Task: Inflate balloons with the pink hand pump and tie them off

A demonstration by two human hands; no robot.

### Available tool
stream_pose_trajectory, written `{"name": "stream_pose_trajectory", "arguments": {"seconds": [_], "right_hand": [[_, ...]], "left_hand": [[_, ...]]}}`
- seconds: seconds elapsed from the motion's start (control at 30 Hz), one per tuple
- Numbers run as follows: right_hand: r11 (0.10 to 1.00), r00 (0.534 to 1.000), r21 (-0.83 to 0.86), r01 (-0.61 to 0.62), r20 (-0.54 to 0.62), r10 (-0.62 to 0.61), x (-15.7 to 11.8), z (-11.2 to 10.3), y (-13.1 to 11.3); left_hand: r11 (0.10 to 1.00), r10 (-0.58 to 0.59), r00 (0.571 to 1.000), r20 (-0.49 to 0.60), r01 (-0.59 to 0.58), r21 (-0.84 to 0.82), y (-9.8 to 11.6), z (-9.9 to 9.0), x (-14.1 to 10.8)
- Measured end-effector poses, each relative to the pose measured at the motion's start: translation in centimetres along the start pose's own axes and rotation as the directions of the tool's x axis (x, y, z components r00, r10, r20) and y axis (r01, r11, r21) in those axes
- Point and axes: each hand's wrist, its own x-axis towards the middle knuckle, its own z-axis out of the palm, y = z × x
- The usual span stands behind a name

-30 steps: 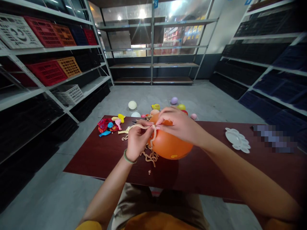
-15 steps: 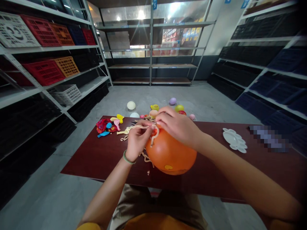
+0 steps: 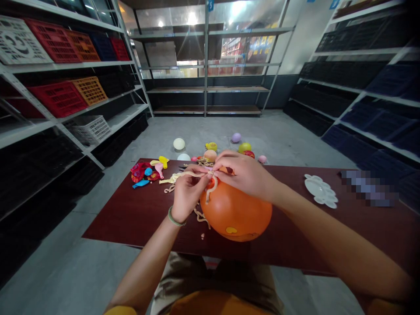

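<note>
A large orange balloon (image 3: 238, 212) with a small yellow patch rests low over the table, its neck up at my fingertips. My left hand (image 3: 188, 192) pinches a beige string (image 3: 212, 194) beside the neck; one end of it hangs down over the balloon. From above and to the right, my right hand (image 3: 244, 173) is closed in a pinch at the same spot, fingertips close to the left thumb. Exactly how the string runs round the neck is hidden by my fingers. More beige string (image 3: 201, 215) lies on the table left of the balloon.
Deflated balloons (image 3: 144, 173) lie in a pile at the left of the dark red table (image 3: 131, 218). A white flower-shaped plate (image 3: 320, 191) is at the right, near a blurred-out item (image 3: 367, 188). Several inflated balloons (image 3: 179, 144) sit on the floor beyond. Shelves with crates (image 3: 54, 98) stand left.
My right fingers have shifted slightly down at the neck of the balloon. The balloon has moved a little to the right. My left hand stays nearly still.
</note>
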Motion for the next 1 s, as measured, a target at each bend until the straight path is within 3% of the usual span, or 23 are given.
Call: {"name": "stream_pose_trajectory", "arguments": {"seconds": [0.2, 0.37, 0.5, 0.6, 0.67, 0.8, 0.87, 1.0], "right_hand": [[0.999, 0.999, -0.001, 0.039, 0.031, -0.039, -0.4, -0.5, 0.2], [0.999, 0.998, -0.015, 0.039, 0.044, -0.038, -0.6, -1.2, 0.4], [0.968, 0.996, -0.238, 0.083, 0.003, -0.085, -1.0, -1.0, 0.3], [0.865, 0.983, -0.478, 0.152, -0.019, -0.183, -1.4, -0.7, 0.2], [0.834, 0.973, -0.526, 0.166, -0.048, -0.224, -1.5, -0.7, 0.2], [0.949, 0.98, -0.3, 0.102, -0.132, -0.147, -1.3, -1.2, 0.5], [0.978, 0.989, -0.199, 0.066, -0.117, -0.091, -1.1, -1.4, 0.8], [0.984, 0.997, -0.17, 0.051, -0.048, -0.06, -0.9, -1.1, 1.2]], "left_hand": [[1.0, 0.006, 1.0, -0.016, -0.006, -0.006, 0.7, -0.1, -0.2], [1.0, -0.023, 0.998, 0.06, 0.024, -0.013, 0.8, -0.3, -0.2], [1.0, -0.016, 0.992, 0.124, 0.014, 0.022, 1.0, -0.6, -0.3], [0.999, -0.027, 0.99, 0.14, 0.023, 0.03, 1.0, -0.6, -0.4], [0.999, -0.042, 0.99, 0.135, 0.041, 0.011, 1.0, -0.6, -0.4], [0.996, -0.066, 0.992, 0.111, 0.072, -0.052, 0.8, -0.4, -0.4], [0.993, -0.073, 0.991, 0.111, 0.083, -0.086, 0.7, -0.4, -0.4], [0.987, -0.097, 0.985, 0.141, 0.114, -0.117, 0.6, -0.4, -0.4]]}}
